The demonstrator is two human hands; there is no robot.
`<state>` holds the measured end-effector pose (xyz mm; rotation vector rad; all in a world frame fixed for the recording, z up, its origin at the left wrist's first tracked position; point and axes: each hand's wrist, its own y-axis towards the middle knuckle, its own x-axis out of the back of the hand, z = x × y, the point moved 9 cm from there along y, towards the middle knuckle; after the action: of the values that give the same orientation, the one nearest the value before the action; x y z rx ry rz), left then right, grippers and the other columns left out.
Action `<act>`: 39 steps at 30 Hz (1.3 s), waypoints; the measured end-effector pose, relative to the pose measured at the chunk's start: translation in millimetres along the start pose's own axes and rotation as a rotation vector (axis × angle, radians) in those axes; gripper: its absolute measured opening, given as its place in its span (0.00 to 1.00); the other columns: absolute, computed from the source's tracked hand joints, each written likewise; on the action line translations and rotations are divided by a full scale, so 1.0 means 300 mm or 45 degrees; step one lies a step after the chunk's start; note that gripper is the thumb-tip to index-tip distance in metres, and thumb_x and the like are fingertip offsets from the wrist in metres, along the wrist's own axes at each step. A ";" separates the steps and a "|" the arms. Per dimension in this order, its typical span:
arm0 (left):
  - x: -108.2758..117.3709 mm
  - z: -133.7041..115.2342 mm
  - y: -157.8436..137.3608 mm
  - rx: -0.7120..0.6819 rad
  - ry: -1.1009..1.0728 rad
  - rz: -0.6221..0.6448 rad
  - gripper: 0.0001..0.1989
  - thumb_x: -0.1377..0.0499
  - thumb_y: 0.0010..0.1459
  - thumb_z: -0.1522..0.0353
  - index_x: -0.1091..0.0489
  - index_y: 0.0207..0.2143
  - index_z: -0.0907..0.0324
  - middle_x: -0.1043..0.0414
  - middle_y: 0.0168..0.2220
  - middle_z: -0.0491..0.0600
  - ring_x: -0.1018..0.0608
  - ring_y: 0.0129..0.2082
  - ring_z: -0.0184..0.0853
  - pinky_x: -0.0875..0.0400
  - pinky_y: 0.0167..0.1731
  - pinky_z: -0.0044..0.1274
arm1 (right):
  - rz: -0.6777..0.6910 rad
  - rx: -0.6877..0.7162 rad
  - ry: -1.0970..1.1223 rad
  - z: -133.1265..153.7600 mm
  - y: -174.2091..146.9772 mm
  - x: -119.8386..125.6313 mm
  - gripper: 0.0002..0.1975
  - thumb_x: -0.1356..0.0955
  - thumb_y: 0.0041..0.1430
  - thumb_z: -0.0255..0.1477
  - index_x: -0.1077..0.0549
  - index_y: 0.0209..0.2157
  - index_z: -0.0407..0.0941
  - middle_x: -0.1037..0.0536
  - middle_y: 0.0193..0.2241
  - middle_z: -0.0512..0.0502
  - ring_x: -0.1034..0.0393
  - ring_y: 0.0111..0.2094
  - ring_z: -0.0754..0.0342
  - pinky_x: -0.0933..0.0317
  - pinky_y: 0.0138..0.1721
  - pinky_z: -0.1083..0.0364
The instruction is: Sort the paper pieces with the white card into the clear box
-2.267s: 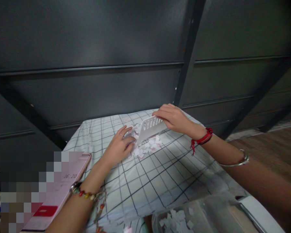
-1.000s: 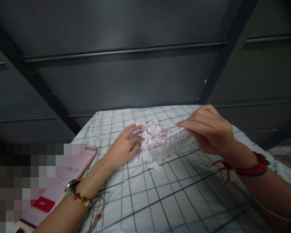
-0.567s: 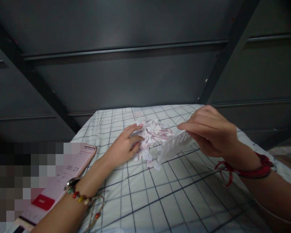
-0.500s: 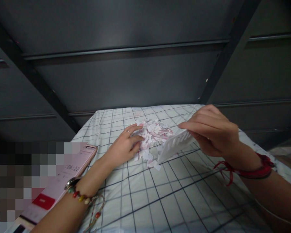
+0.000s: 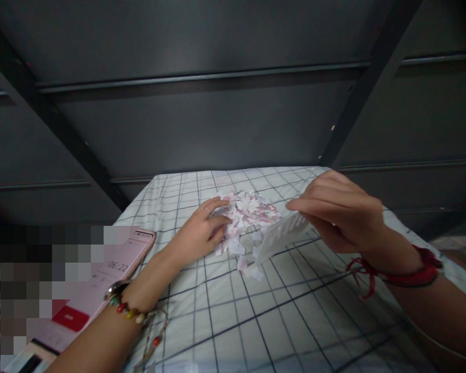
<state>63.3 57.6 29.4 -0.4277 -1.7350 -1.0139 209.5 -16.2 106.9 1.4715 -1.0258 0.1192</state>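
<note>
A heap of torn paper scraps (image 5: 245, 212), white and pinkish, lies on the checked cloth in the middle of the view. At its left edge rests my left hand (image 5: 204, 228), fingers spread and touching the scraps, holding nothing. My right hand (image 5: 336, 212) pinches the upper right end of a white slotted flat piece (image 5: 281, 237) between thumb and fingers. This piece is tilted, its lower left edge down by the loose scraps on the heap's near right side. Its exact kind is unclear, as the fingers cover one end.
A white cloth (image 5: 233, 321) with dark grid lines covers the surface. To the left lies a phone (image 5: 118, 264) showing a timer, partly behind my left forearm and a blurred patch. Dark grey panels (image 5: 202, 124) with metal bars stand behind the far edge.
The white slotted piece and my right hand have shifted very slightly right. A few scraps at the heap's near edge have moved a little towards me and right. My left hand stays put.
</note>
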 end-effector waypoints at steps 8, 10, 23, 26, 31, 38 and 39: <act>-0.005 -0.046 0.001 -0.129 -0.082 0.050 0.10 0.46 0.58 0.73 0.27 0.39 0.60 0.39 0.55 0.54 0.43 0.60 0.43 0.45 0.58 0.39 | 0.049 -0.051 0.168 -0.012 -0.010 -0.013 0.12 0.40 0.52 0.20 0.35 0.37 0.48 0.36 0.21 0.53 0.41 0.24 0.57 0.47 0.28 0.52; -0.009 -0.055 0.001 -0.153 -0.090 0.069 0.10 0.46 0.58 0.73 0.27 0.39 0.60 0.39 0.56 0.54 0.43 0.60 0.43 0.48 0.59 0.39 | 0.059 -0.076 0.116 -0.016 -0.011 -0.014 0.12 0.40 0.54 0.21 0.34 0.38 0.50 0.35 0.22 0.53 0.40 0.24 0.56 0.46 0.28 0.52; 0.001 -0.060 -0.001 -0.201 -0.098 0.034 0.11 0.49 0.60 0.72 0.28 0.40 0.62 0.40 0.56 0.57 0.43 0.60 0.45 0.46 0.58 0.41 | 0.038 0.008 -0.131 0.000 -0.008 -0.016 0.11 0.39 0.53 0.19 0.34 0.36 0.47 0.32 0.22 0.52 0.39 0.25 0.56 0.45 0.29 0.53; 0.003 -0.061 -0.002 -0.219 -0.097 0.025 0.10 0.48 0.60 0.72 0.28 0.39 0.62 0.40 0.55 0.57 0.43 0.60 0.44 0.47 0.58 0.40 | 0.031 0.007 -0.194 -0.013 -0.012 -0.008 0.10 0.39 0.52 0.19 0.34 0.34 0.46 0.32 0.22 0.52 0.38 0.25 0.56 0.45 0.28 0.54; 0.001 -0.058 -0.003 -0.214 -0.096 0.024 0.10 0.48 0.59 0.72 0.28 0.40 0.61 0.40 0.55 0.56 0.44 0.60 0.43 0.47 0.58 0.39 | 0.000 -0.014 -0.156 -0.013 -0.010 -0.001 0.10 0.39 0.53 0.19 0.34 0.35 0.46 0.32 0.22 0.52 0.37 0.25 0.56 0.44 0.29 0.54; 0.001 -0.097 -0.009 -0.306 -0.178 0.059 0.11 0.46 0.57 0.74 0.28 0.41 0.60 0.42 0.56 0.55 0.47 0.62 0.44 0.49 0.59 0.39 | 0.042 -0.002 -0.092 -0.014 -0.010 -0.011 0.10 0.39 0.52 0.19 0.34 0.34 0.46 0.33 0.22 0.52 0.39 0.25 0.57 0.45 0.28 0.54; 0.000 -0.107 -0.011 -0.328 -0.191 0.072 0.11 0.45 0.56 0.74 0.27 0.41 0.59 0.42 0.56 0.55 0.47 0.62 0.44 0.49 0.59 0.40 | 0.042 -0.001 -0.093 -0.017 -0.012 -0.008 0.09 0.39 0.52 0.19 0.34 0.34 0.46 0.33 0.21 0.52 0.39 0.24 0.57 0.45 0.28 0.54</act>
<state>80.3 30.3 31.5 -0.7296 -1.7185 -1.1948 213.0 -11.3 103.9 1.4673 -1.1097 0.0888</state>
